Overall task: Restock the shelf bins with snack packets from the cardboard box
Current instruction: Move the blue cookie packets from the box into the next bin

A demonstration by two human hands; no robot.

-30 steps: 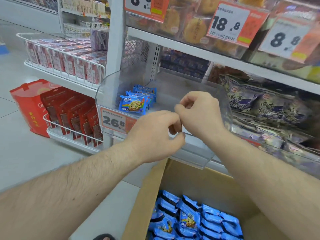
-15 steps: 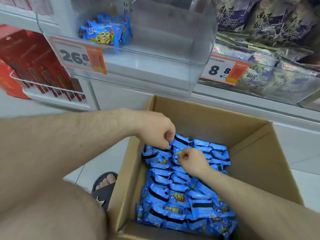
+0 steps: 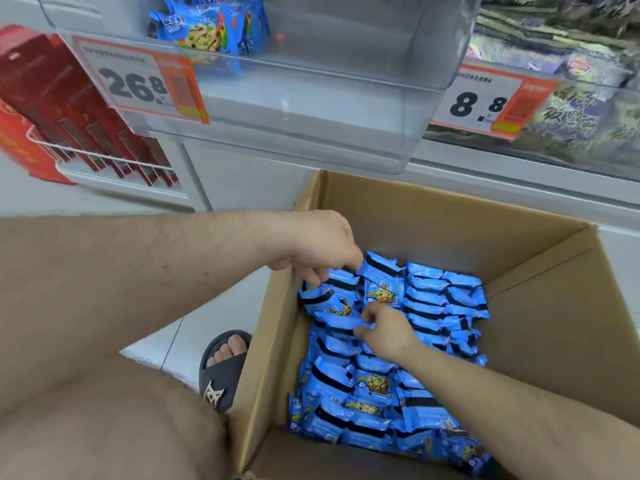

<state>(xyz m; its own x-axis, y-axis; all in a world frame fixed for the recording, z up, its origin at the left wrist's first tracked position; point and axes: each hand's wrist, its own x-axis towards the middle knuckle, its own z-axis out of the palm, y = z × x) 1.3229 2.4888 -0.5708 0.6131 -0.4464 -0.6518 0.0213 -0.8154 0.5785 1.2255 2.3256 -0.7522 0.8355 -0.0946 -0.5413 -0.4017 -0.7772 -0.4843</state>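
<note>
An open cardboard box [image 3: 450, 220] stands on the floor under the shelf, packed with several blue snack packets [image 3: 443, 306]. My left hand [image 3: 322, 247] reaches in at the back left, its curled fingers pinching the top of a raised blue packet [image 3: 381, 285]. My right hand [image 3: 388, 330] is lower in the middle of the box, fingers curled round the edge of another blue packet [image 3: 341, 322]. Above hangs the clear shelf bin [image 3: 311, 109], holding a few of the same packets [image 3: 204, 32] in its back left corner.
An orange 26.8 price tag [image 3: 138, 84] is on the bin's front. Red boxes [image 3: 69, 109] fill a wire rack at left. Dark snack bags [image 3: 571, 109] lie in the bin at right. My sandalled foot [image 3: 225, 362] stands beside the box's left wall.
Both hands came down from the bin's front edge into the box. Since half a second ago they have closed onto packets, and one packet at the back now stands tilted up.
</note>
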